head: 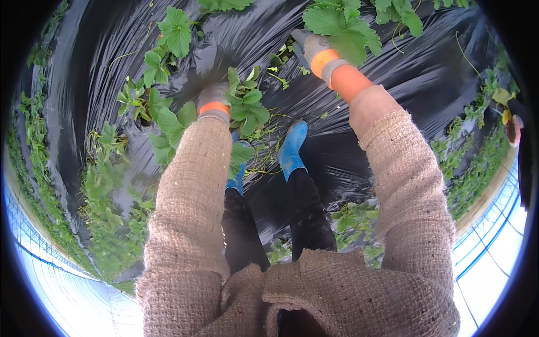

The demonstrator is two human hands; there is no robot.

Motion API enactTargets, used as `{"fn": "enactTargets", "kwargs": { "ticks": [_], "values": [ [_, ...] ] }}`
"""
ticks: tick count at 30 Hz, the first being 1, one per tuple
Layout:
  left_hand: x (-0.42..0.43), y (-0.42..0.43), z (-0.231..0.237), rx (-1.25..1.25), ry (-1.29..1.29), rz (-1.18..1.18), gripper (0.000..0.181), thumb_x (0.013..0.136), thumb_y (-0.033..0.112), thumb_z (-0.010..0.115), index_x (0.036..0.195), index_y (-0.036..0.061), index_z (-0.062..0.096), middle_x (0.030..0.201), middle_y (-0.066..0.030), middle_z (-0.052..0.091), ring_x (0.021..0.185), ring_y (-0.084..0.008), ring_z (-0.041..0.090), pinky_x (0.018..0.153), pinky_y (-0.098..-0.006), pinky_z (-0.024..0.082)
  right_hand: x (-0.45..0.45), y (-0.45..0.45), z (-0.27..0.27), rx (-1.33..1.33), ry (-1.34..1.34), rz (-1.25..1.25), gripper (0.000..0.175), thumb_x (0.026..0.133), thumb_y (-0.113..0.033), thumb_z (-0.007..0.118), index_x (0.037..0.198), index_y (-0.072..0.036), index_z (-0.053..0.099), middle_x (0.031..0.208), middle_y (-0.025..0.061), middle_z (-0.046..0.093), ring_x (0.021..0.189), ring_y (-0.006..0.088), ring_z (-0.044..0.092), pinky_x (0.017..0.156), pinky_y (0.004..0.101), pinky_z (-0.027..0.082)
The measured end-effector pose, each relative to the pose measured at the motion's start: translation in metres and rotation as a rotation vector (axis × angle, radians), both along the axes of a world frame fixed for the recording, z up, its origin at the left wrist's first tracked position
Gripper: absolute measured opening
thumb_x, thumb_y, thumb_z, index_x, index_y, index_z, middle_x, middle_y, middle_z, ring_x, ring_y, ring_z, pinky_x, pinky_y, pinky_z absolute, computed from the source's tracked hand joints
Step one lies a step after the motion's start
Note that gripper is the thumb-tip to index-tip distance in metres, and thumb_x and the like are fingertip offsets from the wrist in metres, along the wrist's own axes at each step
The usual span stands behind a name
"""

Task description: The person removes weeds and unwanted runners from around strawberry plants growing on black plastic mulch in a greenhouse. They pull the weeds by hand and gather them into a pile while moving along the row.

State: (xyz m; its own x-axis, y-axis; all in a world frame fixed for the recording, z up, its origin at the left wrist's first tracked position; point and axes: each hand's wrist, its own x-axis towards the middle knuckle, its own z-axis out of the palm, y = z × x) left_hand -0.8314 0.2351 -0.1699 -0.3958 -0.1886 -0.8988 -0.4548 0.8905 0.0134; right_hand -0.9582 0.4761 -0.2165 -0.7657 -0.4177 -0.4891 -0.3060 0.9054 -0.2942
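My left hand [214, 94], in a grey glove with an orange cuff band, is blurred beside a leafy strawberry plant [248, 105] growing through black plastic mulch film [261, 25]. What its fingers do is hidden. My right hand [309, 46], in a matching glove, reaches down at the upper right, partly under the broad leaves of another strawberry plant [337, 25]. Small leaves and cut or loose greenery [283, 54] show at an opening in the film just left of it. I cannot see whether either hand grips anything.
Blue rubber boots [293, 145] stand on the film between the arms, near thin runners [265, 162]. More strawberry plants [105, 198] grow at the left, with further rows [476, 181] at the right. Part of another person [524, 139] shows at the right edge. Greenhouse framing curves along the rim.
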Motion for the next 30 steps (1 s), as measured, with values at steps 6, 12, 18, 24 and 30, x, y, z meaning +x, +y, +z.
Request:
{"fn": "enactTargets", "kwargs": {
  "ticks": [6,12,18,24,30],
  "values": [
    [0.004,-0.002,-0.005,-0.015,0.002,-0.029,0.046,0.093,0.045,0.06,0.125,0.0135,0.071,0.133,-0.0148,0.067,0.12,-0.0361,0.065,0.099,-0.0453,0.053,0.015,-0.025,0.024,0.374,0.011,0.092,0.038,0.094,-0.017,0.062,0.131,-0.007,0.061,0.128,0.0143,0.067,0.113,0.0355,0.067,0.094,0.0416,0.055],
    [0.003,0.001,0.001,0.005,0.066,-0.081,0.041,0.096,0.038,0.057,0.123,0.0118,0.072,0.13,-0.0146,0.068,0.118,-0.0365,0.067,0.096,-0.0471,0.055,0.004,-0.025,0.015,0.216,-0.325,-0.065,0.069,0.086,-0.017,0.071,0.148,-0.006,0.042,0.089,0.0163,0.068,0.068,0.0247,0.065,0.061,0.038,0.054],
    [-0.002,0.005,0.004,-0.047,-0.006,-0.079,0.041,0.097,0.038,0.055,0.122,0.0105,0.073,0.129,-0.017,0.068,0.117,-0.037,0.067,0.095,-0.0483,0.055,0.013,-0.016,-0.005,-0.176,-0.546,-0.563,0.079,0.083,-0.018,0.073,0.154,-0.008,0.04,0.087,0.0146,0.069,0.058,0.0182,0.063,0.055,0.0346,0.052],
    [-0.005,0.008,0.008,-0.05,-0.017,-0.018,0.04,0.097,0.037,0.055,0.119,0.0093,0.073,0.126,-0.0163,0.07,0.114,-0.0337,0.069,0.093,-0.0461,0.056,0.014,-0.025,0.016,0.028,-0.243,-0.246,0.067,0.086,-0.031,0.069,0.149,-0.021,0.049,0.09,0.0186,0.073,0.069,0.0281,0.07,0.069,0.0427,0.057],
    [-0.014,0.01,0.014,-0.057,-0.115,0.03,0.046,0.094,0.04,0.062,0.132,0.0156,0.067,0.14,-0.013,0.063,0.129,-0.0376,0.06,0.103,-0.053,0.052,0.007,-0.017,0.006,-0.098,-0.665,-0.471,0.06,0.088,-0.028,0.069,0.145,-0.023,0.049,0.103,0.0124,0.072,0.089,0.0259,0.07,0.078,0.0421,0.056]
  ]
}}
